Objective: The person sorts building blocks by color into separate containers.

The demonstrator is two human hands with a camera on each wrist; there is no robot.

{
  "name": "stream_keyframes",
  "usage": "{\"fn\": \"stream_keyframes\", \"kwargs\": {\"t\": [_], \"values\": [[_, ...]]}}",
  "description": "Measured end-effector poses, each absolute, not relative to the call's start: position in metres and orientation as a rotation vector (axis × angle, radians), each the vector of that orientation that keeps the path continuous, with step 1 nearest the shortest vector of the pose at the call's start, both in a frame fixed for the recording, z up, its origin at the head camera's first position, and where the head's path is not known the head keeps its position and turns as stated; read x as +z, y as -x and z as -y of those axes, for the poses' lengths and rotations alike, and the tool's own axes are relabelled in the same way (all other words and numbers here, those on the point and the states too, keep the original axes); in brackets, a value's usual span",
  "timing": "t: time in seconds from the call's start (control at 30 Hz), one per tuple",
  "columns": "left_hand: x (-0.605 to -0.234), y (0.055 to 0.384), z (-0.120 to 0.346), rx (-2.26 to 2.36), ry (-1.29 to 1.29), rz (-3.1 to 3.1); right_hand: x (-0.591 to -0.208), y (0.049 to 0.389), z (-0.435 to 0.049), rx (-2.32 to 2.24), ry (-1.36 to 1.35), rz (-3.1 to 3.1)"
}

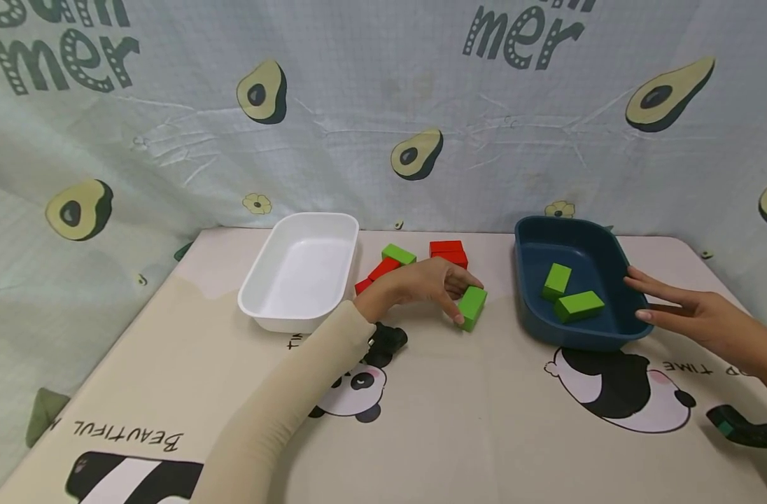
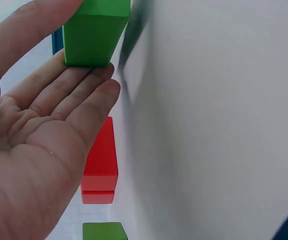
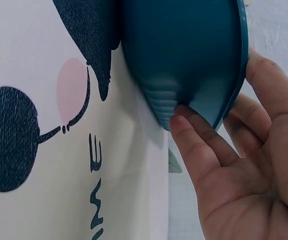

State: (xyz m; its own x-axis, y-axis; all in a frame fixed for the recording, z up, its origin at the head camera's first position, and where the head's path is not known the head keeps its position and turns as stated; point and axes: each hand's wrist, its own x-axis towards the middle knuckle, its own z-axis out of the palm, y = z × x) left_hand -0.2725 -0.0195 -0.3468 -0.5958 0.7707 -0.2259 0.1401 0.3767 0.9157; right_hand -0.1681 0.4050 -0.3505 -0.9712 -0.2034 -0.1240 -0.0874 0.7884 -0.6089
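Observation:
My left hand (image 1: 418,283) pinches a green block (image 1: 474,308) between thumb and fingers over the middle of the table. In the left wrist view, that green block (image 2: 93,42) sits by the fingertips, with the thumb across its near side. At the right stands a dark blue tub (image 1: 569,337) holding two green blocks, one tilted up (image 1: 556,281) and one lying flat (image 1: 579,306). My right hand (image 1: 695,315) touches the tub's right side with fingers extended. The right wrist view shows its fingertips against the tub wall (image 3: 184,55).
A white tub (image 1: 295,324) stands left of the blocks. Behind my left hand lie red blocks (image 1: 448,253), more red pieces (image 1: 383,268) and a green block (image 1: 399,253). A printed cloth covers the table (image 1: 434,434); a black strap-like object (image 1: 745,428) is at the right edge.

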Motion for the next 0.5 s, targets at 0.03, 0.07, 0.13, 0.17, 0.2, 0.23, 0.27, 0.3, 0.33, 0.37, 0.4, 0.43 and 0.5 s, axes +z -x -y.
{"fn": "stream_keyframes", "kwargs": {"t": [0.03, 0.07, 0.13, 0.17, 0.2, 0.23, 0.27, 0.3, 0.33, 0.37, 0.4, 0.43, 0.5], "values": [[-0.3466, 0.2723, 0.0197, 1.234, -0.785, -1.973, -0.3504, 0.1681, -0.4050, -0.938, 0.227, -2.794], [-0.3463, 0.2720, 0.0199, 1.239, -0.787, -1.967, -0.3503, 0.1681, -0.4049, -0.937, 0.225, -2.792], [-0.3457, 0.2713, 0.0200, 1.247, -0.789, -1.958, -0.3499, 0.1681, -0.4045, -0.933, 0.224, -2.792], [-0.3453, 0.2709, 0.0200, 1.248, -0.793, -1.956, -0.3497, 0.1680, -0.4044, -0.932, 0.223, -2.790], [-0.3450, 0.2704, 0.0198, 1.245, -0.799, -1.957, -0.3494, 0.1679, -0.4043, -0.930, 0.224, -2.791], [-0.3445, 0.2697, 0.0194, 1.242, -0.805, -1.960, -0.3493, 0.1678, -0.4042, -0.928, 0.228, -2.795], [-0.3439, 0.2690, 0.0189, 1.238, -0.813, -1.963, -0.3492, 0.1676, -0.4041, -0.923, 0.229, -2.801], [-0.3432, 0.2682, 0.0183, 1.232, -0.820, -1.968, -0.3490, 0.1674, -0.4040, -0.917, 0.231, -2.807], [-0.3425, 0.2674, 0.0177, 1.225, -0.829, -1.971, -0.3492, 0.1674, -0.4039, -0.918, 0.237, -2.808], [-0.3418, 0.2666, 0.0169, 1.217, -0.839, -1.976, -0.3494, 0.1676, -0.4038, -0.920, 0.242, -2.807], [-0.3413, 0.2660, 0.0161, 1.215, -0.841, -1.977, -0.3494, 0.1675, -0.4036, -0.916, 0.242, -2.813], [-0.3408, 0.2655, 0.0154, 1.211, -0.844, -1.980, -0.3495, 0.1673, -0.4036, -0.915, 0.243, -2.816], [-0.3402, 0.2648, 0.0138, 1.207, -0.851, -1.982, -0.3497, 0.1670, -0.4037, -0.915, 0.245, -2.821]]}}
